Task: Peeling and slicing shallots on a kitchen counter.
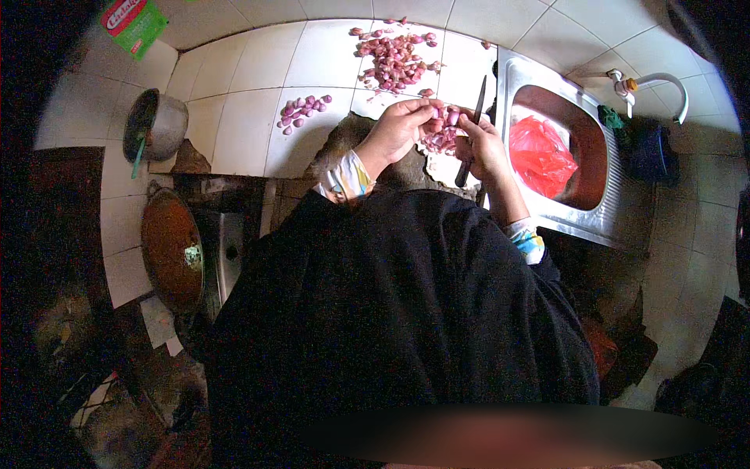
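My left hand (395,129) pinches at a small shallot piece (436,113) between thumb and fingers. Close beside it, my right hand (487,146) holds a purple shallot (453,118) at its fingertips. A knife (481,97) is also kept in that right hand, its dark blade pointing away from me. Under the hands lies a heap of shallot skins (440,140) on the broken edge of the tiled counter. Beyond them spreads a pile of unpeeled shallots (395,61). Off to the left, several peeled shallots (302,109) form a small group.
A steel sink (603,220) on the right holds a red plastic bag (542,155). Its white tap (659,82) comes from the wall. At left stand a metal pot (170,126) and a wide pan (173,252) of reddish-brown contents. A green packet (133,29) is at upper left.
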Motion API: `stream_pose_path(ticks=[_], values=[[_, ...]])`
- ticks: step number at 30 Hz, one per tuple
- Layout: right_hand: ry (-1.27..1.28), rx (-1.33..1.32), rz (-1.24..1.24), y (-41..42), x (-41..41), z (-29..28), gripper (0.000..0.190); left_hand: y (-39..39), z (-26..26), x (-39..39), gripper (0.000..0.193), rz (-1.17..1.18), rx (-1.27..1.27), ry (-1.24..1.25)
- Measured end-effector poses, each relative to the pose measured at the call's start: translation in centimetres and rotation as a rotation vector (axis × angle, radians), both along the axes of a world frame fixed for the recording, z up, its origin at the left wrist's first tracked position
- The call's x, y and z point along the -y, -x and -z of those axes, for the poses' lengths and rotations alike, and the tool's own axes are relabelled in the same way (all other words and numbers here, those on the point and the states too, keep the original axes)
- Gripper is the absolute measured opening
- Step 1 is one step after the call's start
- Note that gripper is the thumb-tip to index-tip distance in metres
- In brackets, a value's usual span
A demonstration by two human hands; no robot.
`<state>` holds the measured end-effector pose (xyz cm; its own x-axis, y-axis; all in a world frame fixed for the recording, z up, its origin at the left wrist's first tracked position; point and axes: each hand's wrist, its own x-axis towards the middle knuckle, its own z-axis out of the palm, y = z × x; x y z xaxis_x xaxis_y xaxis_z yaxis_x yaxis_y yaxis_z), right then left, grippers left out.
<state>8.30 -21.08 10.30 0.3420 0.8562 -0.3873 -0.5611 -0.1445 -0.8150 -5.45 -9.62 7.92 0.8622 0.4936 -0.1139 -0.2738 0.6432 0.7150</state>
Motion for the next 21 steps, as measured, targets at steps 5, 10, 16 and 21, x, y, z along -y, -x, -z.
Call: stream_pose_path(ticks=[5,10,16,21], values=[[0.024,-0.042,0.027,0.2,-0.1,-0.7,0.021,0.0,-0.3,0.0,0.021,0.012,0.038,0.013],[-0.049,0.099,-0.116,-0.3,0.2,0.1,0.028,0.3,-0.5,0.0,0.021,-0.001,0.019,0.03],[0.028,0.015,-0.071,0.4,-0.4,-1.6,0.031,1.5,0.5,-1.5,0.02,-0.091,-0.118,-0.077],[-0.233,-0.322,-0.251,-0.5,-1.3,0.8,0.031,3.1,1.6,-2.0,0.019,-0.045,-0.063,-0.015]])
